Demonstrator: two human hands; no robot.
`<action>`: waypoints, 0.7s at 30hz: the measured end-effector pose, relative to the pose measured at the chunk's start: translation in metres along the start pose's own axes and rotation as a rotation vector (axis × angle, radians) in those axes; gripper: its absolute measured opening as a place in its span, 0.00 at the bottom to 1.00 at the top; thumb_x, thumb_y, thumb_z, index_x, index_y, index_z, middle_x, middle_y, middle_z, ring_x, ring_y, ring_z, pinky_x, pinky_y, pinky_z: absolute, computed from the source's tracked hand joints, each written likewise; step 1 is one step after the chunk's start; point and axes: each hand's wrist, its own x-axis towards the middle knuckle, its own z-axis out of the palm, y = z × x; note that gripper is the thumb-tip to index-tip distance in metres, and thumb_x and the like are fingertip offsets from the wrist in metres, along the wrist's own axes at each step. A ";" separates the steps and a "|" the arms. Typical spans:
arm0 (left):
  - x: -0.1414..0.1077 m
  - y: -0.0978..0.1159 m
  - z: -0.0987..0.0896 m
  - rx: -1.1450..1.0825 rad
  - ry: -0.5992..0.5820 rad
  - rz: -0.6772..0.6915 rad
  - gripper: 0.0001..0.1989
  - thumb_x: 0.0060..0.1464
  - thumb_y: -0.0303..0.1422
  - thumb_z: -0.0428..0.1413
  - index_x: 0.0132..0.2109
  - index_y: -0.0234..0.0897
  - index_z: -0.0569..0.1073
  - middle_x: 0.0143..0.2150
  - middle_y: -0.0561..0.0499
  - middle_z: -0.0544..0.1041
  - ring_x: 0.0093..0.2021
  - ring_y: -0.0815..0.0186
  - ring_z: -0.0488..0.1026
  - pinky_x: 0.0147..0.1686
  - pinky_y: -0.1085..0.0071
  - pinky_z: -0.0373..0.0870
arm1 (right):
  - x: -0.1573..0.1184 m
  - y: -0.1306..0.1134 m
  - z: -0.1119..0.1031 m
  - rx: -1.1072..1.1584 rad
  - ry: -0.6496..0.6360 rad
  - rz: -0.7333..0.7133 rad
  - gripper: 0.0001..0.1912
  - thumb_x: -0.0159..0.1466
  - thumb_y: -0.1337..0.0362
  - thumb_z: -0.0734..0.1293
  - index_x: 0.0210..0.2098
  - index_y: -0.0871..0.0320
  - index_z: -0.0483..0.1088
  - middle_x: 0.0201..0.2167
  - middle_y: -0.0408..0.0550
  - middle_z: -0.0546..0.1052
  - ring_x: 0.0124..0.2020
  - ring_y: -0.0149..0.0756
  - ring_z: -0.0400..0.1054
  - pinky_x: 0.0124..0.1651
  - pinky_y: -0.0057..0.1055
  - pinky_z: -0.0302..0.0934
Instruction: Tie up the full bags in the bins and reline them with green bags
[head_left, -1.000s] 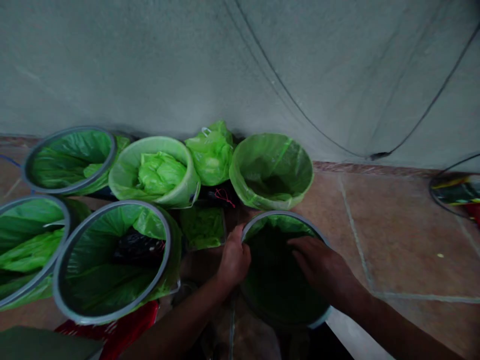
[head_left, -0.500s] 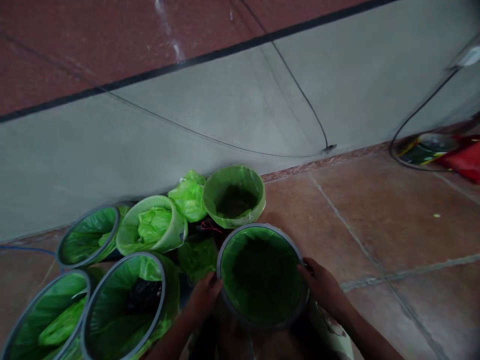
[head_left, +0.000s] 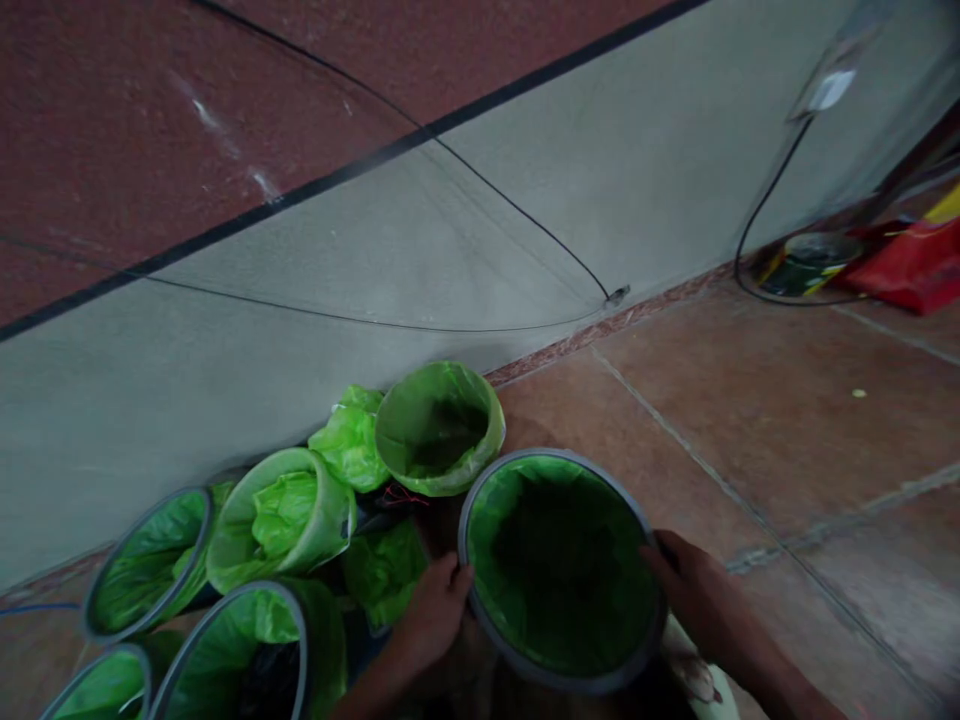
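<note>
A round trash can [head_left: 551, 455] with a grey rim and a green bag lining its inside is held in front of me, its opening facing up. My left hand [head_left: 433, 612] grips the rim's left side, thumb near the edge. On the opposite side, my right hand [head_left: 694, 577] closes over the rim with fingers at the liner. The can's inside is dark, so its bottom is hard to make out. Just beyond it stands a light green lined bin [head_left: 440, 428]. A crumpled green bag [head_left: 384, 570] lies left of the held can.
Several green-lined bins [head_left: 301, 640] crowd the left side. A puffed green bag [head_left: 351, 440] sits against the wall [head_left: 360, 280]. Black cable [head_left: 525, 215] hangs down the wall. A dark tin [head_left: 806, 265] and a red object [head_left: 911, 265] lie at the far right on the tiled floor [head_left: 795, 430].
The view has tilted and shifted, so the wall and bins sit differently. The trash can, with both hands on its rim, appears further right.
</note>
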 end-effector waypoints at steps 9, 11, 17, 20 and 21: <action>0.025 0.014 0.022 -0.135 0.029 -0.023 0.18 0.54 0.46 0.53 0.43 0.37 0.73 0.38 0.46 0.78 0.43 0.58 0.75 0.42 0.66 0.69 | 0.014 0.021 -0.003 0.237 0.000 0.187 0.29 0.59 0.44 0.58 0.47 0.59 0.69 0.37 0.55 0.80 0.36 0.46 0.75 0.33 0.36 0.66; 0.022 0.011 0.024 -0.165 0.010 -0.045 0.18 0.53 0.47 0.54 0.42 0.37 0.72 0.38 0.47 0.78 0.41 0.59 0.75 0.40 0.68 0.69 | 0.017 0.027 -0.004 0.287 0.030 0.225 0.31 0.60 0.43 0.59 0.51 0.59 0.68 0.39 0.56 0.80 0.39 0.47 0.75 0.34 0.36 0.68; 0.018 0.013 0.025 -0.331 -0.085 -0.086 0.17 0.50 0.46 0.58 0.38 0.37 0.71 0.32 0.51 0.76 0.31 0.66 0.73 0.30 0.72 0.68 | 0.022 0.028 -0.006 0.196 0.113 0.129 0.23 0.59 0.47 0.61 0.41 0.59 0.74 0.35 0.54 0.80 0.36 0.45 0.75 0.37 0.36 0.68; 0.019 0.017 0.024 -0.383 -0.107 -0.119 0.16 0.49 0.45 0.59 0.37 0.36 0.70 0.31 0.52 0.75 0.27 0.69 0.71 0.27 0.74 0.67 | 0.022 0.024 -0.005 0.254 0.099 0.164 0.24 0.57 0.46 0.61 0.39 0.60 0.74 0.32 0.53 0.80 0.33 0.44 0.74 0.34 0.35 0.68; 0.018 0.018 0.024 -0.388 -0.098 -0.122 0.16 0.49 0.44 0.59 0.36 0.36 0.70 0.30 0.53 0.75 0.26 0.69 0.70 0.27 0.74 0.67 | 0.021 0.023 -0.004 0.270 0.098 0.176 0.24 0.56 0.46 0.62 0.39 0.60 0.74 0.32 0.53 0.80 0.33 0.43 0.74 0.33 0.35 0.68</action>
